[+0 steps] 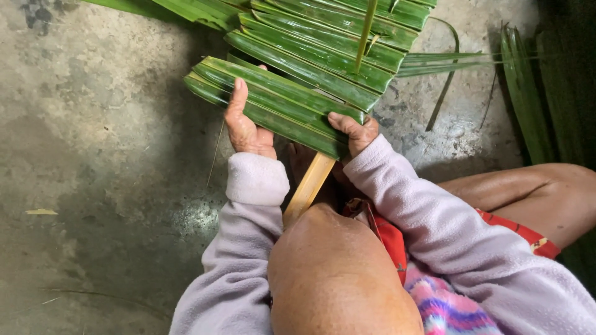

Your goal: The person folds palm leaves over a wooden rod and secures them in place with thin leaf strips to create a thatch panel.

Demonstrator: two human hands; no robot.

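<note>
Hands clamp folded palm leaves (pixel 279 102): left hand (pixel 245 127), right hand (pixel 354 131); many leaves lie layered along wooden slat (pixel 308 186), end apparently unfinished.

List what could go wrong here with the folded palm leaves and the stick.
1. The left hand and right hand pinch only the nearest folded leaves; released, the folds may spring open.
2. The bamboo stick is braced against the knee; it might slip sideways.
</note>
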